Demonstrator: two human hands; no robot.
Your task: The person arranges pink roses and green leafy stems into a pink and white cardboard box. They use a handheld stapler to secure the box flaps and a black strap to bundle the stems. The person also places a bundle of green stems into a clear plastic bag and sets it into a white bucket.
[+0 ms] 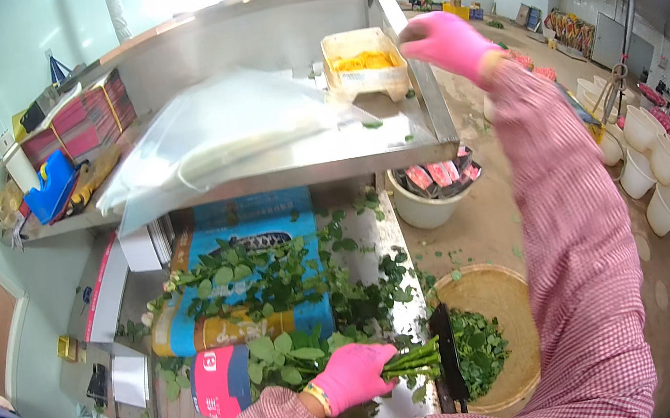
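Observation:
My left hand [355, 378], in a pink glove, is closed around a bundle of green stems [412, 362]. The cut ends point right, toward an upright black plate or blade [446, 354] at the table's edge. Leaves [285, 357] and a pink-and-navy wrapper [221, 383] lie on the bundle's other side; its flower heads are hidden. My right hand [449, 41], also pink-gloved, is raised at the shelf's right end, fingers drawn together. Whatever they may pinch is too small to make out. Just left of it stands a cream plastic box [369, 84] holding orange-yellow bands.
Clear plastic sleeves [225, 134] cover the metal shelf beside a blue tape dispenser [48, 190]. More leafy stems [266, 274] lie on a blue sack below. A round basin [510, 330] of cut leaves and a white bucket [432, 206] stand right of the table.

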